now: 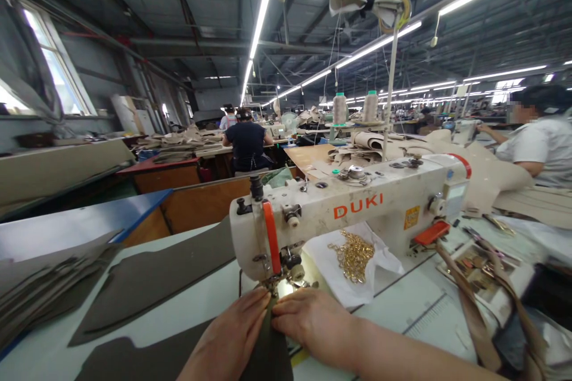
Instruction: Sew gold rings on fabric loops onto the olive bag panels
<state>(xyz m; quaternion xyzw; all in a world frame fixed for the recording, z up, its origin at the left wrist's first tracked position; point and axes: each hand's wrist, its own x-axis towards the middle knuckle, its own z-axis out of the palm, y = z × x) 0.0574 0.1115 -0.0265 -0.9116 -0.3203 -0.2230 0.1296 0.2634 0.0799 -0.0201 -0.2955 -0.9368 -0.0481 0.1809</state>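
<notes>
A white sewing machine (313, 205) stands across the table, its lamp lighting the needle area. Dark grey-brown material (270, 351) lies under the machine's head and runs down toward me. My left hand (235, 330) presses on this material just left of the needle area, fingers together. On the right side, my right hand (308, 318) rests with its fingers closed together at the material's edge, close to my left fingertips. The needle and presser foot are partly hidden behind my fingers.
Another dark cut panel (156, 283) lies on the left of the table. Gold chains (355, 256) rest on white paper (324, 253) behind my right hand. At right are a tray of small parts (485, 274) and hanging straps. Other people sit at machines farther off.
</notes>
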